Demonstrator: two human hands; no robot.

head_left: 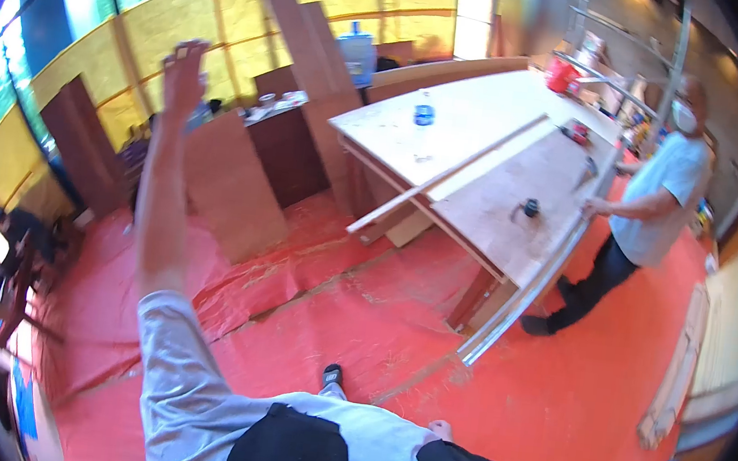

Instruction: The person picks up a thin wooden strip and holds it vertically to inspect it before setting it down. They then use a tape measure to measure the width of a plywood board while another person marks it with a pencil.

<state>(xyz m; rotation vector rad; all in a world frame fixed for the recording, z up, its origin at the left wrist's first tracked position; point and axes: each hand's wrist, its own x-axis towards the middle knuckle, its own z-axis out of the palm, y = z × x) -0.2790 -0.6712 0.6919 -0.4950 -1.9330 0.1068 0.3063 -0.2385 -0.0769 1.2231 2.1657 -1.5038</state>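
Observation:
My left arm is raised high on the left side of the head view, and my left hand is in the air with nothing seen in it. Its fingers look extended and slightly bent, though blurred. Behind that hand are yellow sheeting and leaning brown boards. Low by my body, only a small part of my right hand shows; its fingers are hidden, so any grip cannot be made out. The red floor covering lies below both hands.
A large worktable carries a water bottle, a long strip and tools, including a dark power tool. A masked co-worker stands right, holding long metal profiles. Bundled strips lie far right.

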